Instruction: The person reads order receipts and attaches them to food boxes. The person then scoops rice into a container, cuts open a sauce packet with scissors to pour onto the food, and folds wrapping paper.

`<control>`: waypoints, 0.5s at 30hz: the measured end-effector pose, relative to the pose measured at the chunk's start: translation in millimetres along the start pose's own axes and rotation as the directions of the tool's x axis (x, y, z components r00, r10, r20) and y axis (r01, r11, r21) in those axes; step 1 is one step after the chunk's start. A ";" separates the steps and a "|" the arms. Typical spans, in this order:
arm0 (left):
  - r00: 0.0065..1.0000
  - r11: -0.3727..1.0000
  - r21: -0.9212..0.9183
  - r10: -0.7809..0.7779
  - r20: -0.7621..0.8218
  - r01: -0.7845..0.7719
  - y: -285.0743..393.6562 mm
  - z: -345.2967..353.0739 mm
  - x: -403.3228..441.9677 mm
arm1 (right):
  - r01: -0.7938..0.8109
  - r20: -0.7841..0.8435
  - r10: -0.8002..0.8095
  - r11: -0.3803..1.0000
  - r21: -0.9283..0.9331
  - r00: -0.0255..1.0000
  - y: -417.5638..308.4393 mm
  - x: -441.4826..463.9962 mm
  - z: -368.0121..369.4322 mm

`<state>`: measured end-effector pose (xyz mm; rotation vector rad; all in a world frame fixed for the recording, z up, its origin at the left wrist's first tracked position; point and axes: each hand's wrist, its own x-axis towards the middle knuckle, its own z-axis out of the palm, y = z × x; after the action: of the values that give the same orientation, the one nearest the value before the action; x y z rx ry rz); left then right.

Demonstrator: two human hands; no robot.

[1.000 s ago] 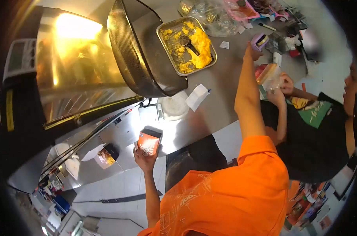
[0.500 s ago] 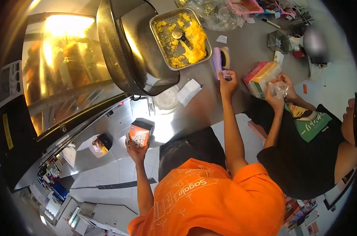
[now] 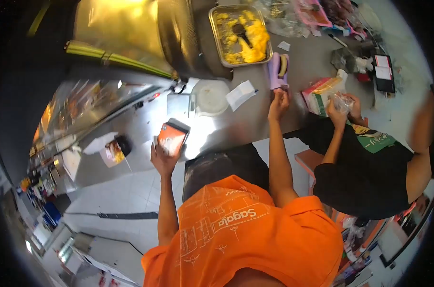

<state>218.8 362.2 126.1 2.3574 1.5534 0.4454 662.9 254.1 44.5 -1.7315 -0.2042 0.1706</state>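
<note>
Left grip [image 3: 164, 159]: Closed around an orange box [image 3: 173, 138], left of the frame's centre.
Right grip [image 3: 278, 104]: Pinched the lower end of a purple tape dispenser [image 3: 275, 78], right of centre, above the bench [image 3: 245, 124].
Metal tray [image 3: 216, 37]: Sat at upper centre, with yellow food [image 3: 259, 43] inside.
Co-worker's hands [image 3: 339, 115]: Held clear plastic [image 3: 343, 102] beside a colourful box [image 3: 316, 99], right of frame.

Appears to be a food shop's work area. Contains a lit glass cabinet [image 3: 116, 31], a metal counter [image 3: 248, 122] bearing a tray [image 3: 216, 38] of yellow food [image 3: 257, 44], clear bags [image 3: 285, 21] and a paper slip [image 3: 241, 95], plus a printed carton [image 3: 172, 138].
</note>
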 end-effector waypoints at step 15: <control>0.991 0.977 -0.170 -0.132 0.005 0.131 -44.5 21.9 -16.0 | 0.207 0.559 -0.114 0.972 -0.106 0.821 12.8 73.1 -65.8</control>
<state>184.5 362.9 86.9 2.1133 1.5951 0.5322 749.5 205.8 43.1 -1.7799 -0.8103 0.5436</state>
